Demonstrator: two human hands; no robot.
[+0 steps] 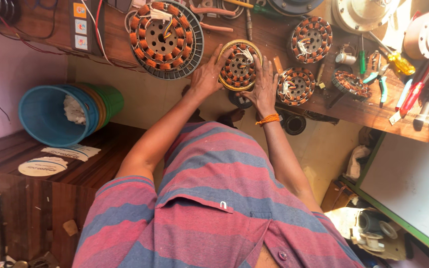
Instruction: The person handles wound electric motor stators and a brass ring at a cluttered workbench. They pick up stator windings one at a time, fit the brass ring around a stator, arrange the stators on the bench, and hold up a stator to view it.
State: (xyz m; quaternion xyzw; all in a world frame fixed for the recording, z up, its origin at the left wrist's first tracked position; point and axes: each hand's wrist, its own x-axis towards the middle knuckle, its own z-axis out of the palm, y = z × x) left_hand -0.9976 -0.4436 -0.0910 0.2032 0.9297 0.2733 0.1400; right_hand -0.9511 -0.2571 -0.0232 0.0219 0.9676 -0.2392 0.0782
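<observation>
Small copper-wound stator (240,65) sits at the workbench (368,111) edge, braced from 2 sides: left hand (205,75) cups its left rim, right hand (263,85) presses its right rim, steadying it. Bigger stator (166,38) lies just left; 3 more to its right.

A repair workshop: copper-wound stators (167,39) and screwdrivers (401,63) crowd the wooden bench (363,111).
</observation>
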